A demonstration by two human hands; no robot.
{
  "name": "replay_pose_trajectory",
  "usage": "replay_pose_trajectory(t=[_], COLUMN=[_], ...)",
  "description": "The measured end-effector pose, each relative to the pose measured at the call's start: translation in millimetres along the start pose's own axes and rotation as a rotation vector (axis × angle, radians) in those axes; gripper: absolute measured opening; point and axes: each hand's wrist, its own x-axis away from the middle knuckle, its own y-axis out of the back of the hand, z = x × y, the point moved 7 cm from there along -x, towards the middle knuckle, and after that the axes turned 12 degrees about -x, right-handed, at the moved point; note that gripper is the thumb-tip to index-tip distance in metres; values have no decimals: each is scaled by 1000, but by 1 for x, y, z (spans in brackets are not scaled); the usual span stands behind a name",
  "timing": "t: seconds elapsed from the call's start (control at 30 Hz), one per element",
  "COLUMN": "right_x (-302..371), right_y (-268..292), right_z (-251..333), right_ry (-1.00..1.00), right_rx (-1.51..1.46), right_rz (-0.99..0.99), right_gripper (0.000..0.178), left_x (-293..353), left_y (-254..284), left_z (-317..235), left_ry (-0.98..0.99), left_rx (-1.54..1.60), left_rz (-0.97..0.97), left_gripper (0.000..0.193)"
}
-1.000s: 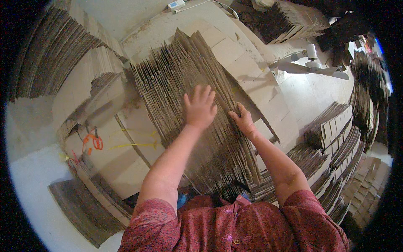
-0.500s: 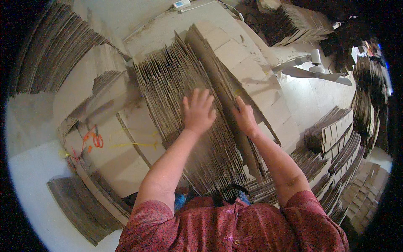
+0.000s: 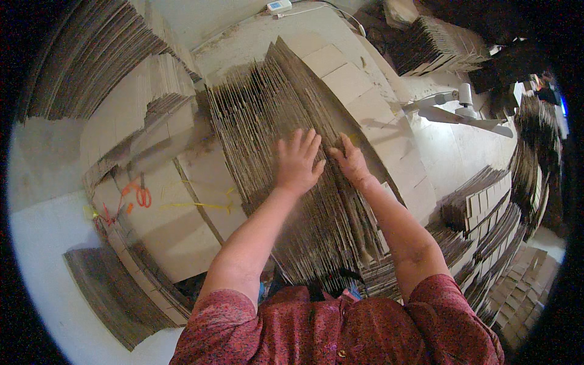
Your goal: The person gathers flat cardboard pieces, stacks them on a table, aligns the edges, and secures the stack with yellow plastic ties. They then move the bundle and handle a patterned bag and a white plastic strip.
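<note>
Left hand (image 3: 298,165) rests open, fingers spread, on the upper edges of the cardboard stack (image 3: 258,125), whose pieces stand on edge in front of the person. Right hand (image 3: 353,165), fingers bent, is at the stack's right side; whether it grips anything cannot be told. Half a second ago a gap parted the rightmost sheets (image 3: 298,72) from the rest; it has since narrowed, so the stack looks more like one block.
</note>
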Motion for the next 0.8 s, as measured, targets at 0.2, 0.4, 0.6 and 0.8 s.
replay_pose_trajectory(t=[0.2, 0.4, 0.6, 0.8], right_x=[-5, -6, 16, 53], right_y=[3, 7, 24, 3], right_z=[-13, -1, 32, 19], right_ry=[10, 43, -30, 117], right_rx=[7, 65, 231, 126], right_rz=[50, 122, 169, 124], right_gripper=[66, 74, 70, 67], left_x=[2, 1, 4, 0], left_y=[-4, -5, -5, -2], left_z=[1, 1, 3, -1], left_ry=[0, -1, -1, 3], left_rx=[-33, -30, -56, -68], left_rz=[22, 37, 22, 26], left_gripper=[57, 56, 55, 55])
